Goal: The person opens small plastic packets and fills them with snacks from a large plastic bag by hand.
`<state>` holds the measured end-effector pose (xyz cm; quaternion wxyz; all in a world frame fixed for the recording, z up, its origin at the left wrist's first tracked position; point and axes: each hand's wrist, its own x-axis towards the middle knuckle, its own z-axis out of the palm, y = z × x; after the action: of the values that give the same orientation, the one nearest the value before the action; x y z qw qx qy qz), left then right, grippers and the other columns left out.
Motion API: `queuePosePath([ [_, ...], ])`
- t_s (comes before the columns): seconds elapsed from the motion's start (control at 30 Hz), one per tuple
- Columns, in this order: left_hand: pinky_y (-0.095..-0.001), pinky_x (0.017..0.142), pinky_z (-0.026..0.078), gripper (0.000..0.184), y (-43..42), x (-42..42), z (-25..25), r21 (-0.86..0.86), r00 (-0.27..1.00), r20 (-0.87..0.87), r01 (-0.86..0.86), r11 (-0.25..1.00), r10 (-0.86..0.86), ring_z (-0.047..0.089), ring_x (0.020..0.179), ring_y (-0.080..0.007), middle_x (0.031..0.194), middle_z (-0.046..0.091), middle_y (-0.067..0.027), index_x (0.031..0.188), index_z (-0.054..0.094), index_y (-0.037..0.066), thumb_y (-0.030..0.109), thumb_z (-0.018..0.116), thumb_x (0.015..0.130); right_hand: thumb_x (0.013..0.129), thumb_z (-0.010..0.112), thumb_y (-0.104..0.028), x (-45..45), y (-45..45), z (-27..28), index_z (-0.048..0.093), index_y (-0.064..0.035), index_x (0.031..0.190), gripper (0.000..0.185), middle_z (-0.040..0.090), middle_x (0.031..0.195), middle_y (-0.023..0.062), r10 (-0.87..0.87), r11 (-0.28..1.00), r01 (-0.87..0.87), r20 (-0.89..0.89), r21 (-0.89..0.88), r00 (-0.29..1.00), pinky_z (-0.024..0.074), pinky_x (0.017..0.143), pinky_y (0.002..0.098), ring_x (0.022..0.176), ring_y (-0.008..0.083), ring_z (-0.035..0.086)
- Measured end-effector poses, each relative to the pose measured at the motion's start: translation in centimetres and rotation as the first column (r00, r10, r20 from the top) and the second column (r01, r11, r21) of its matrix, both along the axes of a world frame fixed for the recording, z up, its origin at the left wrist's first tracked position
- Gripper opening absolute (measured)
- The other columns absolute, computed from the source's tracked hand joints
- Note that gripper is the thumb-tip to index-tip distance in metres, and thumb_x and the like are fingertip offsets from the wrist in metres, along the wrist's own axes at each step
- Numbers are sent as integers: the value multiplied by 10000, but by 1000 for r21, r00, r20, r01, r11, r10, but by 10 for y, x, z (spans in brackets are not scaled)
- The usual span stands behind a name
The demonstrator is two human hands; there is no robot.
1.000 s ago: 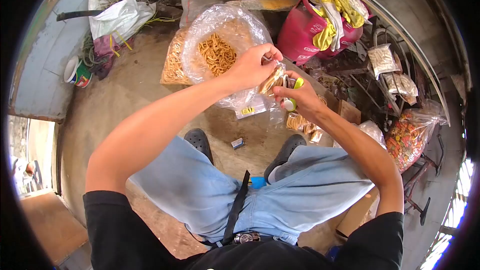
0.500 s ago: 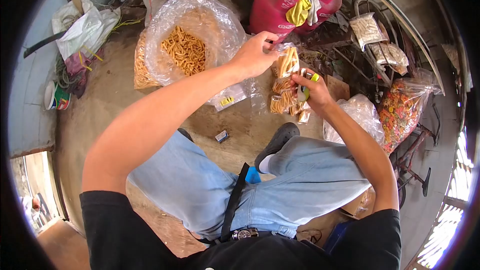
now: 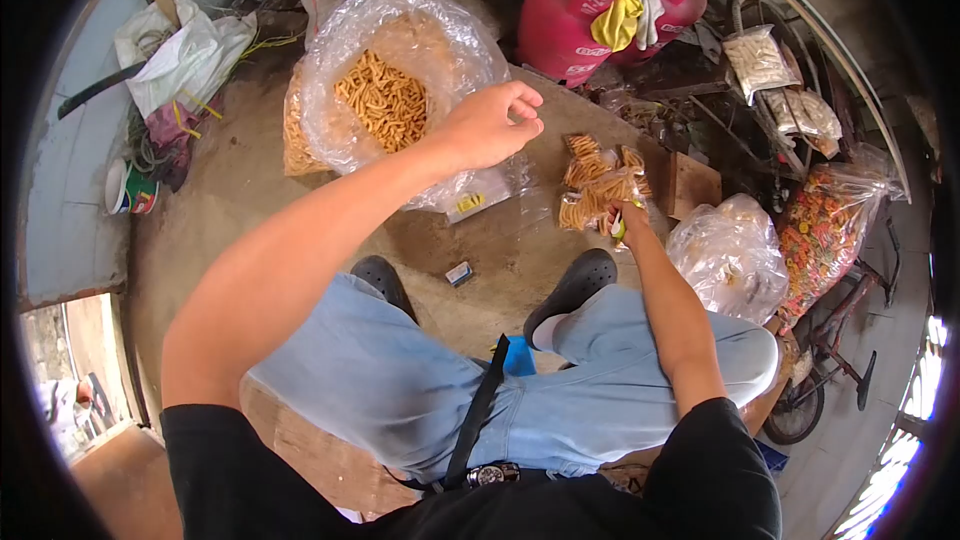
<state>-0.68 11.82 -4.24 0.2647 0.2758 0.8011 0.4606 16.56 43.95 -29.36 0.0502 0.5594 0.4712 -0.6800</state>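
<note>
Snack packets (image 3: 588, 175) lie heaped on the floor (image 3: 545, 285) at mixed angles, sharing no single long axis. Right hand (image 3: 632, 216) is nearer, at the heap's near right edge, fingers closed round a yellow-green tool (image 3: 618, 229); whether it also grips a packet, I cannot tell. Left hand (image 3: 497, 126), loosely curled, thumb apart, visibly holding nothing, hangs left of them.

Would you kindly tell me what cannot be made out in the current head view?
Head view: full shape of the green tool, mostly under the right hand.
Head view: exact number of packets, which overlap.
Head view: lower side of the large clear bag, behind the left forearm.
Head view: print on the small box, too small to read.
</note>
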Motion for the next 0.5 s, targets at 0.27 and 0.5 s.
queuePosePath([
  [0.27,-329,821,482,382,-28,-2,4,-66,999,-41,-23,998,20,628,944,-221,1080,650,-92,1165,573,38,241,619,845,790,621,-112,-2,-9,-12,542,-49,646,176,506,556,68,-40,993,30,92,114,995,371,321,363,419,212,503],
  [0.5,-305,718,481,260,-47,-6,20,-73,998,-51,-27,997,23,629,789,-174,891,675,-66,979,639,24,248,613,849,788,619,-280,1,7,-110,565,18,802,303,578,629,131,64,693,-302,362,655,930,414,364,355,454,228,556],
])
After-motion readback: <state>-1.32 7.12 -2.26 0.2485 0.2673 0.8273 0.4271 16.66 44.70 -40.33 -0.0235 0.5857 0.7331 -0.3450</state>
